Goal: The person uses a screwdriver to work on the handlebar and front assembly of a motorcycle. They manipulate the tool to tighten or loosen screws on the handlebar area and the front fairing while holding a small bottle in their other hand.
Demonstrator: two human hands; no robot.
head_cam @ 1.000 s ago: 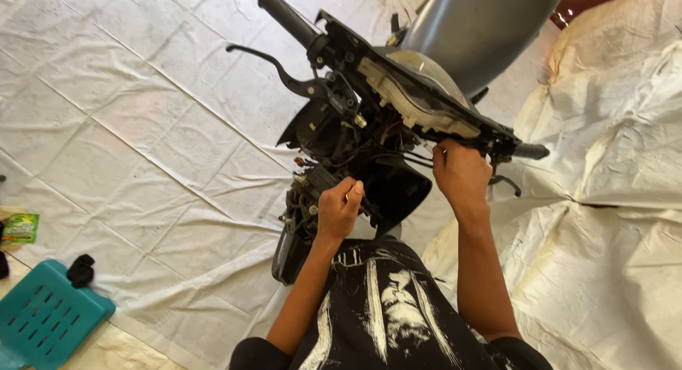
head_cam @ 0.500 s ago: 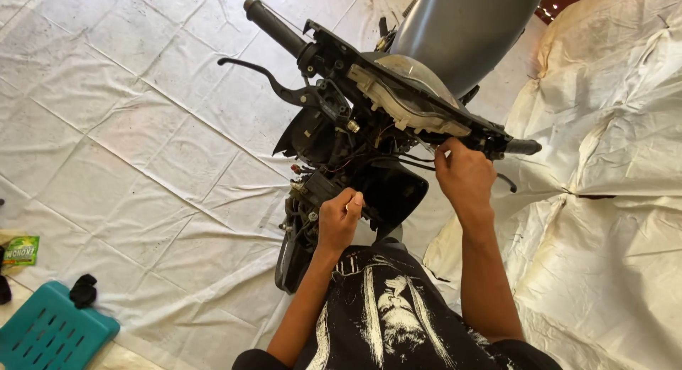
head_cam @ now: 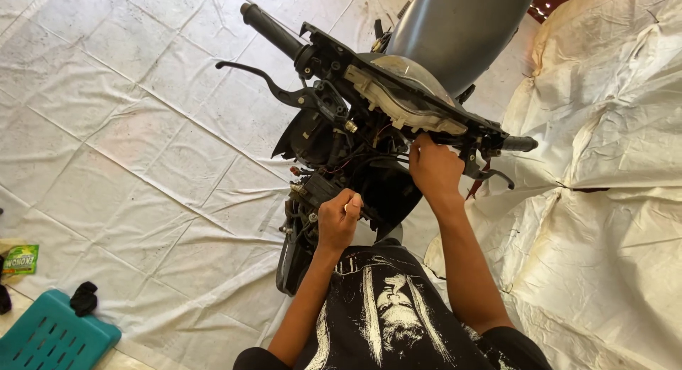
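I see the scooter [head_cam: 398,107] standing stripped on the white tarp [head_cam: 128,128], its handlebar [head_cam: 341,64] bare. Below the handlebar my right hand [head_cam: 435,169] grips the frame, fingers curled tight; I judge it should brace firmly. Lower, at the wiring [head_cam: 355,146], my left hand [head_cam: 337,221] is fisted around a small black part [head_cam: 316,189]; I would work gently, keeping the wires clear

teal crate [head_cam: 50,341]: cut by bottom edge | left hand [head_cam: 337,221]: fingers curled, grasp hidden | green packet [head_cam: 19,259]: cut by left edge
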